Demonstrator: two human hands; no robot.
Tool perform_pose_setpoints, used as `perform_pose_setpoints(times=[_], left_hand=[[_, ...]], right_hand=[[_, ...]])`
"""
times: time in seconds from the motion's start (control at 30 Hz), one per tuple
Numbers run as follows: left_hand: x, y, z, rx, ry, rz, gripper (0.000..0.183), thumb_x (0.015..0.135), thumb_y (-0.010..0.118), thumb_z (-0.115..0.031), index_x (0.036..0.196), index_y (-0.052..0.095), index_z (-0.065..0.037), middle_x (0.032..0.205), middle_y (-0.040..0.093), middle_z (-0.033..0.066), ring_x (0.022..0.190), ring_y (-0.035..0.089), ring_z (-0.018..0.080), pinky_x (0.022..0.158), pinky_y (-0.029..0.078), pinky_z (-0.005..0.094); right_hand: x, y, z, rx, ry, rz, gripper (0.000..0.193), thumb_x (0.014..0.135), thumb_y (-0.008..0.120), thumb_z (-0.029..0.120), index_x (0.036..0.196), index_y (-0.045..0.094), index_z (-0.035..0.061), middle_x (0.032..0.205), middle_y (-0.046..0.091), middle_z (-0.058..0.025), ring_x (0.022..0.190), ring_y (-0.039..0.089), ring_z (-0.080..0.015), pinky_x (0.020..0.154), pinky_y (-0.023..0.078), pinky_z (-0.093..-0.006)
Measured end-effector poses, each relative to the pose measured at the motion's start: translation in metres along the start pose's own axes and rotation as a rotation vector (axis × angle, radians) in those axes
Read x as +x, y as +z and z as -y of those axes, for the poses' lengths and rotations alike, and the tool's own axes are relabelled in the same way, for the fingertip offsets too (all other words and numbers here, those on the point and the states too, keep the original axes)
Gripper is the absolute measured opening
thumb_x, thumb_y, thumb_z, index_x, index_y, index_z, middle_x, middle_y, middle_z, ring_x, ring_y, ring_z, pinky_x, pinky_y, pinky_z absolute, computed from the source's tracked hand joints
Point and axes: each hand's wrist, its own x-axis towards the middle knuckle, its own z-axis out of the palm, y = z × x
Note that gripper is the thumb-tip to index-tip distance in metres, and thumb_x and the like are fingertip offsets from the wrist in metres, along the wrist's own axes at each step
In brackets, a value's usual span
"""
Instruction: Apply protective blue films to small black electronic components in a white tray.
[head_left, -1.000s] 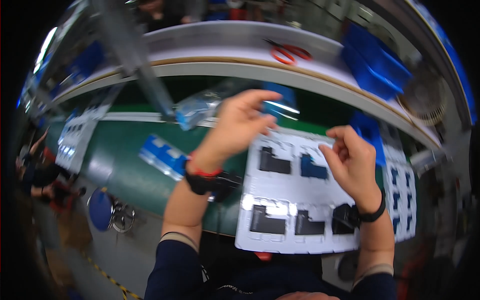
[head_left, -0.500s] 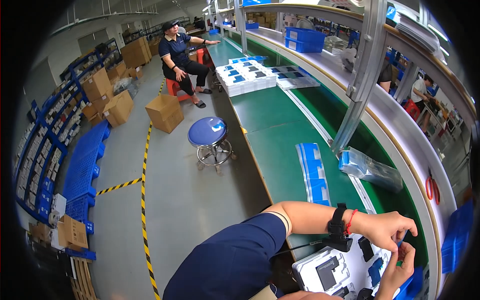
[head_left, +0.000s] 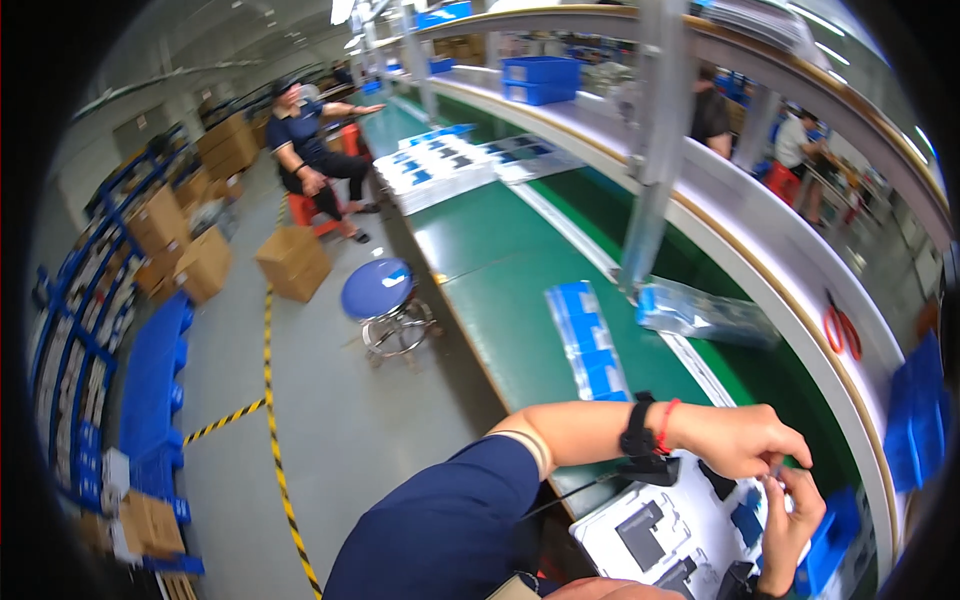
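Note:
My left hand (head_left: 742, 440) reaches across a white moulded tray (head_left: 590, 530) at the lower right, its fingers curled and pinched. My right hand (head_left: 797, 515) meets it fingertip to fingertip, also pinching. Whatever sits between the fingertips is too small and blurred to name. Under the hands, the tray holds flat black parts (head_left: 640, 534) in shaped recesses, and a dark blue part (head_left: 746, 518) lies close to my right hand. Black straps with small devices (head_left: 638, 440) are on my wrists.
On the green bench (head_left: 480, 300) lie a blue-and-clear film strip (head_left: 588, 340), a clear plastic bag (head_left: 705, 312) and stacked white trays (head_left: 440, 180). Red-handled scissors (head_left: 842, 328) rest on the side shelf. Blue bins (head_left: 915, 410) stand at right. A blue stool (head_left: 378, 288) and a seated person (head_left: 310, 150) are beyond.
The whole view has shifted, so bench and room appear farther left. Both hands still meet at the fingertips over the tray, with the left fingers bent slightly further down.

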Motion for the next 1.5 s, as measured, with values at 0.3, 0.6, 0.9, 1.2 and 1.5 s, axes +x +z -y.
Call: perform_pose_setpoints(times=[0.3,0.6,0.9,1.2,1.5], left_hand=[[0.003,0.001,0.002,0.012,-0.029,0.041,0.053,0.075,0.054,0.009,0.126,0.051,-0.003,0.085,0.065,0.0171,0.078,0.066,0.0269,0.069,0.052,0.0342],[0.001,-0.031,0.038,-0.389,-0.449,-0.281,0.045,0.084,0.056,0.003,0.128,0.048,0.000,0.092,0.067,0.0129,0.084,0.063,0.0128,0.076,0.051,0.0270],[-0.007,-0.051,0.075,-0.572,-0.419,-0.671,0.016,0.087,0.055,-0.005,0.098,0.062,0.005,0.089,0.067,0.0145,0.074,0.064,0.0148,0.070,0.052,0.0255],[0.000,-0.028,0.022,-0.746,-0.608,-0.027,0.042,0.093,0.053,-0.034,0.107,0.063,0.004,0.083,0.068,0.0174,0.038,0.041,0.0035,0.036,0.029,0.0165],[0.002,-0.027,0.032,-0.588,-0.701,-0.171,0.022,0.085,0.063,-0.011,0.104,0.066,0.000,0.066,0.062,0.0017,0.037,0.036,0.0010,0.034,0.024,0.0179]], right_hand=[[-0.001,-0.006,-0.007,0.112,0.116,-0.018,0.005,0.078,0.064,0.000,0.078,0.061,-0.0042,0.070,0.060,-0.0084,0.065,0.053,-0.0141,0.060,0.041,-0.0267],[0.002,-0.021,-0.035,0.479,0.367,-0.312,0.012,0.090,0.058,0.010,0.083,0.060,0.0008,0.068,0.051,0.0020,0.059,0.045,-0.0046,0.054,0.037,-0.0196],[0.003,-0.016,-0.047,0.615,0.490,-0.517,0.013,0.093,0.055,0.016,0.092,0.059,0.0034,0.061,0.052,-0.0005,0.046,0.047,-0.0068,0.043,0.038,-0.0187],[-0.007,0.005,-0.023,-0.009,-0.005,-0.426,0.014,0.081,0.060,-0.007,0.093,0.064,-0.0015,0.079,0.066,-0.0110,0.066,0.064,-0.0165,0.058,0.050,-0.0257],[-0.001,0.008,-0.017,0.606,0.348,-0.213,0.046,0.083,0.066,0.005,0.124,0.046,-0.0012,0.097,0.063,-0.0125,0.080,0.064,-0.0159,0.060,0.051,-0.0232]])
